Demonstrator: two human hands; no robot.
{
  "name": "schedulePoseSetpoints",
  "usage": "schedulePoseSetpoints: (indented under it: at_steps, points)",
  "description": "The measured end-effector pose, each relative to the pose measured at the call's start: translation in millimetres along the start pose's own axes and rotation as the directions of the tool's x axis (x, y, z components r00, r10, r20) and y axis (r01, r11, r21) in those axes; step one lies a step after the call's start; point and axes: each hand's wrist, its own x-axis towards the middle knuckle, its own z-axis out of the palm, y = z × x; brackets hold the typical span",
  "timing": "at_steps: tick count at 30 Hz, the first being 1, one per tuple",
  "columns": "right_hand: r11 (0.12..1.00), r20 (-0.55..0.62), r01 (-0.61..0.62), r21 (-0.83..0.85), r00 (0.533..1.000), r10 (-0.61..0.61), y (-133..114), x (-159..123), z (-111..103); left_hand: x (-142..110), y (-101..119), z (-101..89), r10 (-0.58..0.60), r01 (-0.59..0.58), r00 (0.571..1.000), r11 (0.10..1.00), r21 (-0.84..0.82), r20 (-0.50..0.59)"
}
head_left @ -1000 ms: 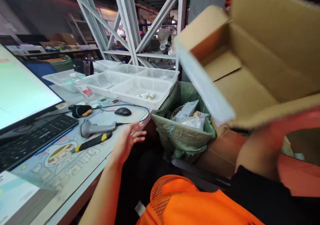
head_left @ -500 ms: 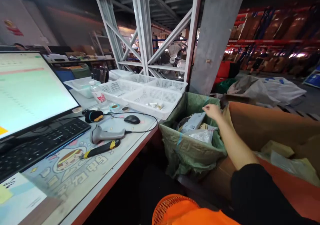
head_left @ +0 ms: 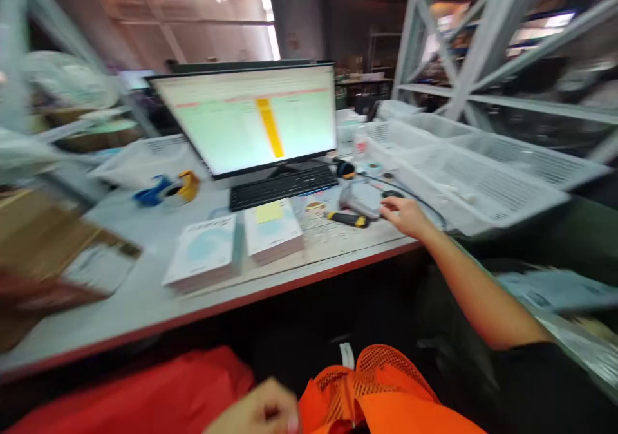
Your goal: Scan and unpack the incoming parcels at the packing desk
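In the head view, a wide black-framed computer monitor with a pale green screen stands at the back of a pale grey worktable with a red edge; it is the landmark here. In front of it and to its right lies a grey plastic handheld barcode scanner. The person's right hand is at the scanner's handle end, fingers half open and loosely bent; blur makes it hard to say whether they grip the handle or merely meet it. The left hand is low in front of the monitor, below the table edge, fingers curled; whether it holds anything cannot be told.

Directly before the monitor is a long black keyboard. Nearer the person sit two white-topped rectangular stacks, the right one bearing a square yellow sticky note. Right of the monitor, a black-and-yellow utility knife lies just beside the scanner, and shallow white plastic baskets stand farther right.
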Motion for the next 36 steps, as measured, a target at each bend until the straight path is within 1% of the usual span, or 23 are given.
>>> schedulePoseSetpoints:
  at_steps: [1, 2, 3, 5, 6, 8, 9, 10, 12, 14, 16, 17, 19, 21, 22, 23, 24, 25, 27, 29, 30, 33, 36]
  points:
    - [0.999, 0.009, -0.013, -0.051, 1.000, 0.013, 4, 15, 12, -10, 5, -4.9, 0.044, -0.044, 0.995, 0.999, -0.002, -0.084]
    - [0.995, 0.011, -0.020, -0.095, 1.000, 0.021, 7, 30, 23, -14, 11, -12.6, 0.119, -0.113, 0.963, 0.993, 0.038, -0.242]
    - [0.990, 0.015, -0.024, -0.136, 1.000, 0.026, 8, 42, 34, -13, 19, -22.7, 0.200, -0.170, 0.891, 0.979, 0.109, -0.407]
    - [0.976, 0.042, -0.035, -0.216, 0.998, 0.045, 3, 58, 52, 1, 33, -47.8, 0.328, -0.218, 0.702, 0.944, 0.248, -0.632]
    - [0.966, 0.063, -0.048, -0.256, 0.996, 0.067, -2, 63, 59, 13, 39, -60.7, 0.390, -0.223, 0.591, 0.920, 0.322, -0.706]
    - [0.938, 0.117, -0.094, -0.333, 0.983, 0.139, -12, 71, 71, 42, 47, -84.2, 0.507, -0.174, 0.402, 0.860, 0.479, -0.763]
    - [0.922, 0.143, -0.123, -0.367, 0.972, 0.187, -17, 74, 77, 57, 50, -94.1, 0.546, -0.123, 0.347, 0.832, 0.540, -0.763]
    - [0.906, 0.167, -0.149, -0.395, 0.959, 0.231, -21, 77, 82, 72, 51, -102.5, 0.557, -0.054, 0.330, 0.817, 0.574, -0.762]
    - [0.882, 0.201, -0.183, -0.434, 0.934, 0.294, -27, 83, 91, 99, 53, -115.4, 0.498, 0.095, 0.370, 0.819, 0.565, -0.784]
    - [0.871, 0.214, -0.191, -0.453, 0.925, 0.313, -31, 88, 98, 118, 52, -123.6, 0.408, 0.185, 0.424, 0.835, 0.519, -0.808]
    - [0.873, 0.213, -0.181, -0.453, 0.929, 0.303, -33, 90, 100, 128, 50, -128.3, 0.368, 0.185, 0.442, 0.855, 0.484, -0.818]
    - [0.873, 0.211, -0.178, -0.455, 0.931, 0.299, -34, 90, 99, 130, 48, -129.6, 0.368, 0.157, 0.435, 0.868, 0.472, -0.822]
    - [0.877, 0.193, -0.177, -0.446, 0.938, 0.288, -34, 89, 91, 127, 44, -131.3, 0.387, 0.061, 0.383, 0.896, 0.441, -0.839]
    - [0.902, 0.160, -0.163, -0.401, 0.956, 0.244, -33, 85, 74, 120, 39, -132.2, 0.388, -0.104, 0.290, 0.921, 0.374, -0.875]
    - [0.925, 0.146, -0.140, -0.354, 0.968, 0.202, -32, 82, 63, 116, 36, -132.4, 0.355, -0.210, 0.251, 0.928, 0.308, -0.900]
    - [0.952, 0.137, -0.105, -0.287, 0.979, 0.149, -30, 78, 51, 113, 34, -132.3, 0.292, -0.325, 0.228, 0.922, 0.210, -0.929]
    - [0.978, 0.131, -0.060, -0.198, 0.988, 0.087, -29, 73, 38, 109, 33, -132.0, 0.207, -0.440, 0.235, 0.894, 0.086, -0.950]
    - [0.995, 0.129, -0.009, -0.097, 0.991, 0.022, -29, 67, 24, 107, 32, -131.4, 0.118, -0.539, 0.270, 0.841, -0.048, -0.956]
    - [0.990, 0.116, 0.095, 0.100, 0.988, -0.107, -31, 54, -1, 104, 32, -129.2, -0.012, -0.664, 0.368, 0.697, -0.272, -0.930]
    - [0.962, 0.117, 0.182, 0.204, 0.971, -0.208, -38, 41, -21, 105, 35, -126.2, -0.072, -0.709, 0.445, 0.580, -0.401, -0.892]
    - [0.952, 0.131, 0.216, 0.216, 0.960, -0.247, -43, 37, -28, 106, 36, -124.7, -0.092, -0.711, 0.476, 0.546, -0.444, -0.875]
    - [0.944, 0.192, 0.279, 0.174, 0.931, -0.310, -58, 29, -36, 110, 40, -120.7, -0.154, -0.681, 0.539, 0.498, -0.536, -0.828]
    - [0.935, 0.220, 0.321, 0.151, 0.911, -0.348, -64, 30, -32, 113, 41, -117.7, -0.177, -0.648, 0.581, 0.490, -0.583, -0.795]
